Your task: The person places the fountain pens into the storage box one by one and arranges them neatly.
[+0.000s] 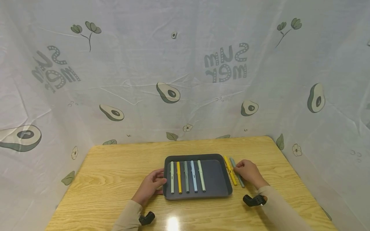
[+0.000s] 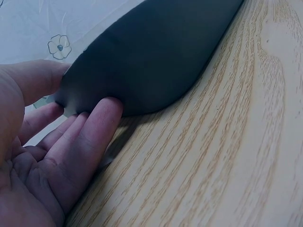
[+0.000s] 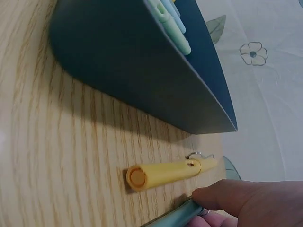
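My left hand (image 1: 149,186) holds the left side of a dark grey tray (image 1: 215,179); in the left wrist view its fingers (image 2: 106,111) meet the outer wall and rim. Just right of the tray, my right hand (image 1: 250,173) pinches a grey-green pen (image 1: 241,182) near its clip end. That pen lies low along the table, partly hidden by the fingers. Between it and the tray lies a yellow pen (image 1: 230,171), clip toward the far side. In the right wrist view, the yellow pen (image 3: 163,175) sits apart from the tray wall.
Inside the tray, several pens stand side by side: pale green (image 1: 172,181), yellow (image 1: 179,181), dark green (image 1: 186,181), light blue (image 1: 194,179) and another pale green (image 1: 202,179). The wooden table (image 1: 115,179) meets a patterned white curtain (image 1: 138,57) at back and sides.
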A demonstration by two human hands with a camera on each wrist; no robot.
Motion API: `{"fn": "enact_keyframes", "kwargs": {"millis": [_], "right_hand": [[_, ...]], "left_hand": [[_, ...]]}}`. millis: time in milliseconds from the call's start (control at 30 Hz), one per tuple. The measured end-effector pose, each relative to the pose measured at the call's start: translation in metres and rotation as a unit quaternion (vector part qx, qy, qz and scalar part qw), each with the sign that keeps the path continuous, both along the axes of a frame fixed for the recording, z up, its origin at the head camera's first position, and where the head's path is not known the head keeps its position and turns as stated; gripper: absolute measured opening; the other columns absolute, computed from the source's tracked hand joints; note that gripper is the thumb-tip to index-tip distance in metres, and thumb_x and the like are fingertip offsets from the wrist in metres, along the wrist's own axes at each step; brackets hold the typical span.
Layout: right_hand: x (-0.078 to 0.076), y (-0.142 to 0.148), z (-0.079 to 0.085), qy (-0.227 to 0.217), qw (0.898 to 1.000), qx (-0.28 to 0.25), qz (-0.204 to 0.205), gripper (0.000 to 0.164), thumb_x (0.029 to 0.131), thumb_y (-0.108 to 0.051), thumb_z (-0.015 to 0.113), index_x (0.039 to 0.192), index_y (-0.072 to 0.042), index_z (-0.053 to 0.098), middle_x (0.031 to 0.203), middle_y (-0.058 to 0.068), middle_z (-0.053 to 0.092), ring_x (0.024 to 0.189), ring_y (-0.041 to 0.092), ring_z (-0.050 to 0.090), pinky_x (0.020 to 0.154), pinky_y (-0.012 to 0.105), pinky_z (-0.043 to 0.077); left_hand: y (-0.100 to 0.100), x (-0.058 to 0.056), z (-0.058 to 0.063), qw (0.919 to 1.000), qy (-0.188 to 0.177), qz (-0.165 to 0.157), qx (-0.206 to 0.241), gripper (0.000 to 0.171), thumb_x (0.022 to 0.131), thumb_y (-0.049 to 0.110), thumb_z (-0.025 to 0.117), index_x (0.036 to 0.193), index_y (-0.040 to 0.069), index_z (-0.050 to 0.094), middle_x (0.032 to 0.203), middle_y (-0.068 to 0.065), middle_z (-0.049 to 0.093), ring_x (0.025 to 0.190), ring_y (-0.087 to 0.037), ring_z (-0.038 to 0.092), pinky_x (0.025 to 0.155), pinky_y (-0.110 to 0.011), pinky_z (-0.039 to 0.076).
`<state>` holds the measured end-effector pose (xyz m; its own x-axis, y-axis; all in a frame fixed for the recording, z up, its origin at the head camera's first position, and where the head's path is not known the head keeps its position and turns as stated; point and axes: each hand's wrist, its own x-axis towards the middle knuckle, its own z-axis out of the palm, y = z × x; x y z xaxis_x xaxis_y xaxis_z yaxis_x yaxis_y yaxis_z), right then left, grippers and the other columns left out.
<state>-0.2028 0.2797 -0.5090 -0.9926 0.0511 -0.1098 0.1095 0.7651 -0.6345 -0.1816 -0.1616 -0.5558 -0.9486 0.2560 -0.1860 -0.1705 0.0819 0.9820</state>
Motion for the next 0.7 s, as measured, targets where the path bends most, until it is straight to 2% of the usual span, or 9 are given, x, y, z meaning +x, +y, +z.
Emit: {"fn": "enact_keyframes", "kwargs": {"millis": [200,400,567,700], "right_hand": [[0.004,0.01,-0.003,0.005,1.0,-0.001,-0.011,0.018,0.096,-0.015,0.067,0.099,0.002,0.061,0.092,0.012,0.065,0.078,0.023,0.059,0.065,0.035,0.049],[0.007,0.014,-0.003,0.009,1.0,0.025,-0.011,0.02,0.096,-0.019,0.067,0.096,-0.001,0.061,0.09,0.011,0.064,0.075,0.023,0.056,0.064,0.035,0.047],[0.008,0.014,-0.004,-0.003,1.0,0.017,-0.005,0.026,0.096,-0.024,0.072,0.094,-0.003,0.058,0.088,0.011,0.062,0.073,0.023,0.055,0.063,0.035,0.046],[0.006,0.015,-0.004,0.003,1.0,0.023,-0.004,0.023,0.095,-0.021,0.072,0.094,-0.002,0.059,0.089,0.012,0.063,0.075,0.024,0.056,0.064,0.036,0.048]], "left_hand": [[0.001,0.0,0.001,1.0,0.005,-0.002,0.001,0.059,0.102,0.019,0.069,0.154,0.005,0.045,0.139,-0.02,0.057,0.112,-0.024,0.065,0.078,-0.042,0.063],[0.002,0.001,0.004,1.0,0.002,0.003,0.002,0.059,0.102,0.017,0.068,0.154,0.005,0.045,0.139,-0.021,0.057,0.112,-0.024,0.065,0.078,-0.042,0.063],[0.002,0.001,0.002,1.0,0.0,0.006,0.0,0.058,0.101,0.017,0.069,0.153,0.005,0.046,0.137,-0.02,0.058,0.11,-0.023,0.065,0.077,-0.041,0.063],[0.001,0.001,-0.001,1.0,0.003,0.001,-0.001,0.06,0.101,0.018,0.07,0.154,0.005,0.045,0.138,-0.021,0.057,0.111,-0.023,0.065,0.077,-0.041,0.063]]}}
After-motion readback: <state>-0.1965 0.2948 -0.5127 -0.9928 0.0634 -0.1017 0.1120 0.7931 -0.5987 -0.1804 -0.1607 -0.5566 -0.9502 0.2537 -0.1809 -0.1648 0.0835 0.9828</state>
